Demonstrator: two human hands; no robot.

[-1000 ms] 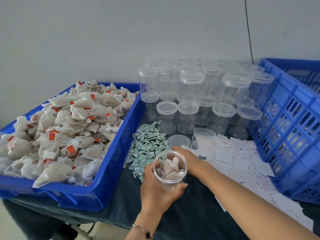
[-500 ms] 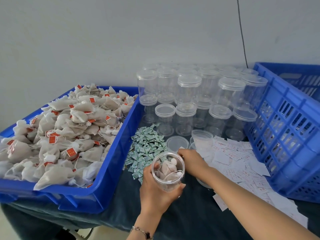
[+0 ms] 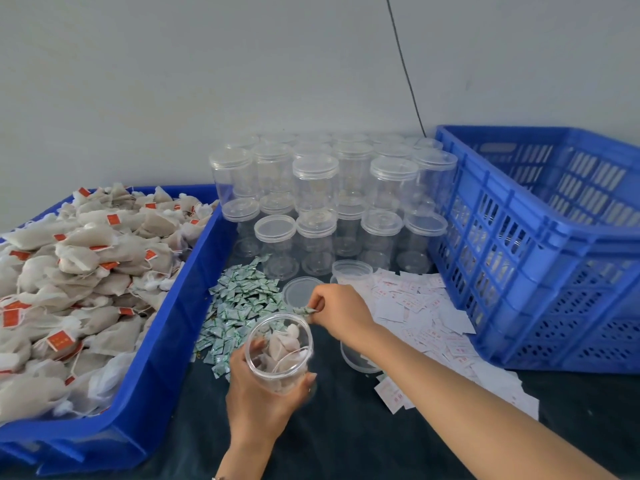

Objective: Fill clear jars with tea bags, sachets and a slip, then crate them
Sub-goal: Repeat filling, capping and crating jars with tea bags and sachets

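Item held: 1 open clear jar (image 3: 280, 353), part-filled with tea bags, gripped around its wall by my left hand (image 3: 258, 401) above the dark table (image 3: 346, 441). My right hand (image 3: 337, 308) pinches 1 green sachet (image 3: 305, 310) between fingertips, just beyond the jar's rim, beside the sachet pile (image 3: 239, 310) and a loose lid (image 3: 300, 292). Stock: tea bags heaped in the blue tray (image 3: 162, 341) at left; lidded empty jars (image 3: 315, 202) stacked at rear; paper slips (image 3: 426, 317) scattered at right, beside the blue crate (image 3: 540, 258).
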